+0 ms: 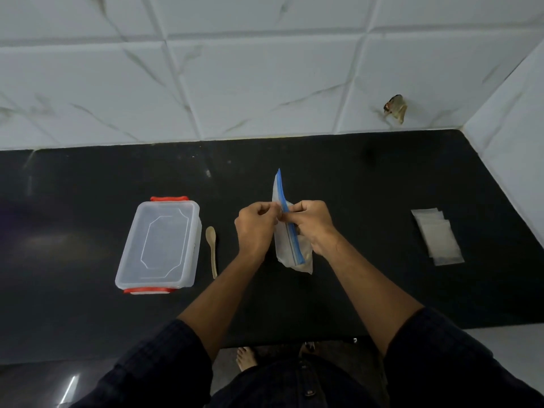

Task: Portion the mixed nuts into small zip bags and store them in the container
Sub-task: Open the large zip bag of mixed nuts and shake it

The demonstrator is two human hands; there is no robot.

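A large clear zip bag [290,251] with a blue zip strip stands upright in the middle of the black counter [368,219]; its contents are hard to make out. My left hand [255,228] pinches one side of its top edge, and my right hand [312,223] pinches the other side at the blue strip. A clear plastic container [160,245] with red clips and its lid on sits to the left. A small wooden spoon [212,250] lies between the container and my left hand. Several small empty zip bags [438,235] lie stacked at the right.
White marbled tiles form the back wall and the right side wall [512,148]. A small brownish fitting [396,108] sticks out of the back wall at the right. The counter's front edge runs near my body; my foot [246,357] shows below on the floor.
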